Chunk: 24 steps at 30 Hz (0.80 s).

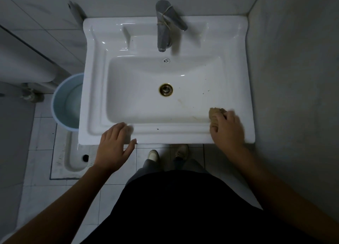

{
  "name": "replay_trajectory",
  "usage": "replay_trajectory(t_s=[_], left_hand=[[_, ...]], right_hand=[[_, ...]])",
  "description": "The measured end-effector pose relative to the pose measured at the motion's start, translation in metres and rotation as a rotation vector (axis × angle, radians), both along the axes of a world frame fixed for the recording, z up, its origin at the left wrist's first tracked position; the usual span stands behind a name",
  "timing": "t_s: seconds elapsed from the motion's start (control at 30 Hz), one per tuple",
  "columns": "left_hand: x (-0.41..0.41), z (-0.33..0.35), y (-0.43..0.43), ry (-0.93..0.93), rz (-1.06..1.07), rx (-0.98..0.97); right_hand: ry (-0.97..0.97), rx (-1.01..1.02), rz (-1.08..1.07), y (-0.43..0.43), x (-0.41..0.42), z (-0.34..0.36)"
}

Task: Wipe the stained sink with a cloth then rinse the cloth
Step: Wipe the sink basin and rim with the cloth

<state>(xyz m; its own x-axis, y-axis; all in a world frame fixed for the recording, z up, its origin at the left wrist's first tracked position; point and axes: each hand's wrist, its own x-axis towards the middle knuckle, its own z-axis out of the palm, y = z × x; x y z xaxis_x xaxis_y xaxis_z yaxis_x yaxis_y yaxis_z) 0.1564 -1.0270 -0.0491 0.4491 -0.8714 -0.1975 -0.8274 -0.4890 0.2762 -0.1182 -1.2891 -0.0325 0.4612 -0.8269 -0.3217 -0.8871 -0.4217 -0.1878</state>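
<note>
Grey tiled walls closed in a small washroom where we stood over a white ceramic sink (91, 89), its back edge against the wall and its right edge close to the side wall. We had our right hand (227, 128) clamped around a crumpled brown cloth (214, 113), pressing it at the front right corner of the basin, where basin wall met front rim. Yellowish streaks (185, 106) ran across the basin floor between the brass-ringed drain (166, 89) and the cloth, with a few dark specks nearer the right wall. Our left hand (113, 148) lay open, fingers spread, on the sink's front edge toward its left corner, holding nothing. At the back edge stood 1 chrome tap (165, 27), string tied round it, no water visible. Beside the sink's left edge a pale blue bucket (64, 104) sat on the floor.
</note>
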Motion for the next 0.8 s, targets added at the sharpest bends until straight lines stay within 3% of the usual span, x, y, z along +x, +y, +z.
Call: replay_trajectory(t_s=[0.37, 0.53, 0.7, 0.8], left_hand=[[0.085, 0.015, -0.003, -0.081, 0.047, -0.046], [0.132, 0.016, -0.019, -0.091, -0.002, -0.062], [0.175, 0.009, -0.043, -0.081, -0.055, -0.096], [0.189, 0.003, -0.058, -0.085, -0.083, -0.125]], right_hand=[[-0.249, 0.303, 0.308, 0.072, 0.13, -0.008], [-0.349, 0.498, 0.297, 0.081, 0.201, -0.008], [-0.524, 0.398, 0.088, 0.049, 0.264, 0.003], [-0.546, 0.218, -0.004, 0.014, 0.302, 0.007]])
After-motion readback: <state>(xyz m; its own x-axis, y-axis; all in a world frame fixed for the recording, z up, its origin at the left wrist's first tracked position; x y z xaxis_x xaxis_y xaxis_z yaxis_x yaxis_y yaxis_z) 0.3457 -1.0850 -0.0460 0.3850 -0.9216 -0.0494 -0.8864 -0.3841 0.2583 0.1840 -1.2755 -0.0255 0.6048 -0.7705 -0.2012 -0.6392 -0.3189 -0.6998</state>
